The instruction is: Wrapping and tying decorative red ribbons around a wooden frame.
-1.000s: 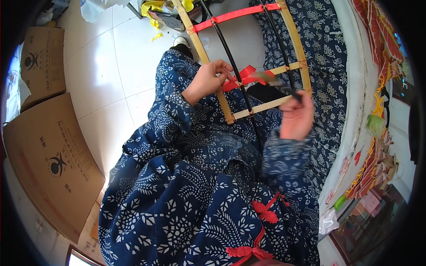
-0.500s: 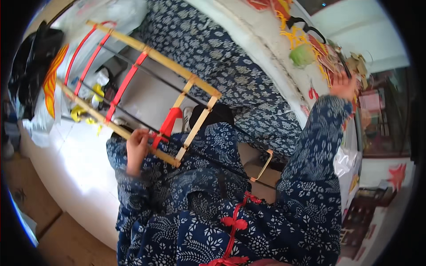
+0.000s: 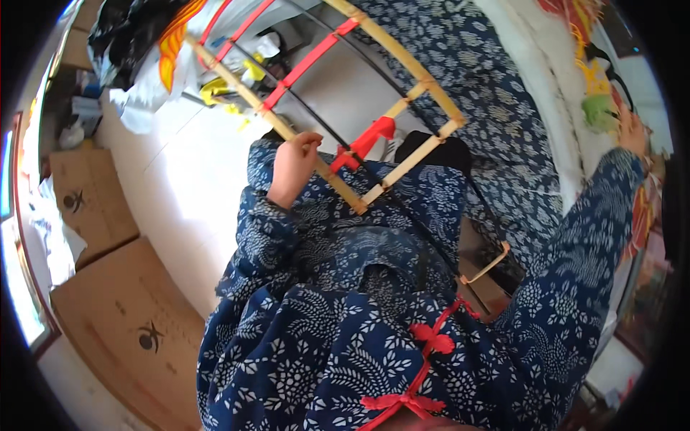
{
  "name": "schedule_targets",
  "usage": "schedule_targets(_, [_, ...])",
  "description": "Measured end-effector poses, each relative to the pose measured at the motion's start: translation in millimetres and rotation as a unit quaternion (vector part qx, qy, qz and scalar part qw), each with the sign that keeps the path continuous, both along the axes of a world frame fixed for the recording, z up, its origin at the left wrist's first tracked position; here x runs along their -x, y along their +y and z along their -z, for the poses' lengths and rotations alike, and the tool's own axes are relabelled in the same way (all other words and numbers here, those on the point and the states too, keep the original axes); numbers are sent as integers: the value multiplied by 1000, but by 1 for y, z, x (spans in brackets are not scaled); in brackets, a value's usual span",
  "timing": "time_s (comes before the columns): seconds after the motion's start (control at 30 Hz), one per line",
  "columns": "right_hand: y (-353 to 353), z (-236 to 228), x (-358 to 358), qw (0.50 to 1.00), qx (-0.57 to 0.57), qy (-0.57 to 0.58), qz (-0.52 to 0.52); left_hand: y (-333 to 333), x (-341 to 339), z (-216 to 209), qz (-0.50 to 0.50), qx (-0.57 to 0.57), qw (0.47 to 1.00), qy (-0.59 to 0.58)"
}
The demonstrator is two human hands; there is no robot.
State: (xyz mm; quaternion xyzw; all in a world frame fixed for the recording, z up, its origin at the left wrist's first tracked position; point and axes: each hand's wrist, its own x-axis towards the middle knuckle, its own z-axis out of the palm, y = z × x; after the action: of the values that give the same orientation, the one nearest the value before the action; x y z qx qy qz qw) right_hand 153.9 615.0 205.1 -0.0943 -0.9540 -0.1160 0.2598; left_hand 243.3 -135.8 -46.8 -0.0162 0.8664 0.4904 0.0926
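My left hand (image 3: 293, 171) grips one long side of a bamboo frame (image 3: 424, 82) that rests across my lap. The frame has red strips (image 3: 305, 63), thin black rods and a red ribbon knot (image 3: 365, 142) tied near its lower end. My right hand (image 3: 632, 129) is stretched far out to the right, over a table edge crowded with colourful items; whether it holds anything I cannot tell. A blue floral cloth (image 3: 496, 100) covers the table beside the frame.
Cardboard boxes (image 3: 118, 316) lie on the white tiled floor at the left. Black and white plastic bags (image 3: 136, 50) with yellow scraps pile up at the top left. A small wooden piece (image 3: 489, 264) shows by my right knee.
My right hand left the frame and reached out to the table on the right. The view swung round, so the frame now lies further up and to the left; the left hand keeps its hold.
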Motion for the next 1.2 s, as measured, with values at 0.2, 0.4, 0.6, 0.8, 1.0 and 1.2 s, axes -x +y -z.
schedule_targets(0.2, [-207,28,-66,953,154,145,-218,-1,-23,11,9,-6,1000,17])
schedule_targets(0.4, [-353,171,-119,921,353,-46,-156,6,-14,7,35,-39,993,-110])
schedule_targets(0.6, [-366,284,-118,907,320,-247,-119,8,-10,12,83,-2,990,-110])
schedule_targets(0.8, [-385,275,-109,774,489,-402,-5,16,-27,15,72,45,996,-7])
schedule_targets(1.0, [-384,281,-112,781,498,-375,-30,36,-45,0,76,130,988,45])
schedule_targets(1.2, [-382,279,-109,789,472,-393,-18,58,-57,-14,131,322,937,20])
